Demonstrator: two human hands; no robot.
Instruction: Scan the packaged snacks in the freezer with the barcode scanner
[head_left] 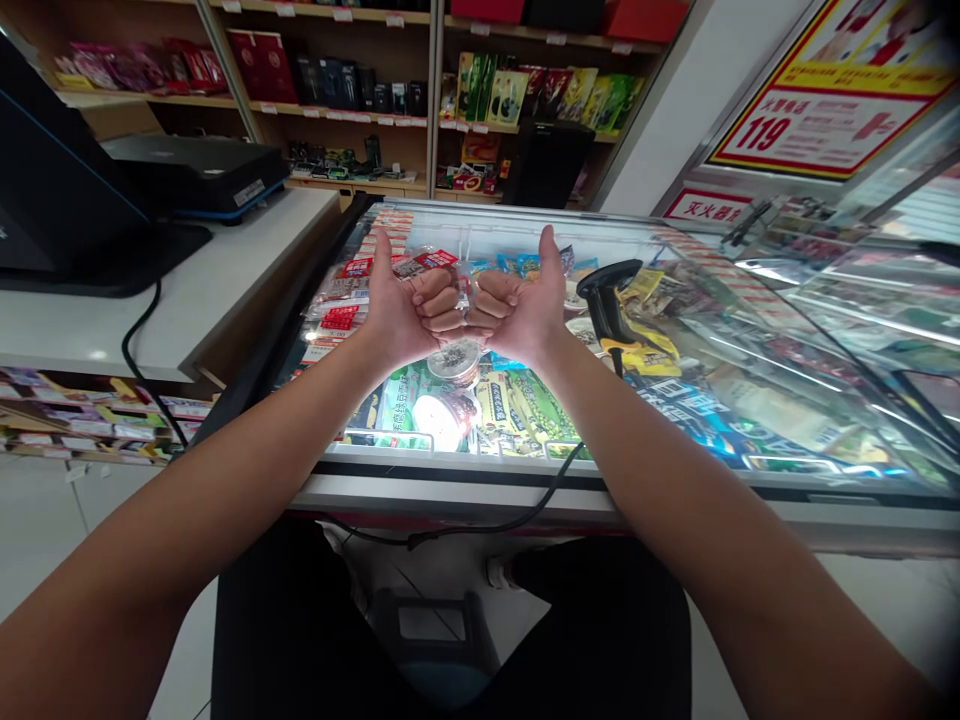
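Observation:
My left hand and my right hand meet knuckle to knuckle above a glass-topped freezer. Both thumbs point up, and the other fingers are curled into fists with nothing visible in them. Under the glass lie ice cream packs, among them a green pack and round tubs. Just right of my right hand, a black and yellow barcode scanner rests on the freezer top. Its black cable hangs along the freezer's front edge.
At left stands a white counter with a black scale-like device and a dark monitor. Shelves of packaged goods line the back. A red and yellow sign hangs at right. Below me are my legs and a grey stool.

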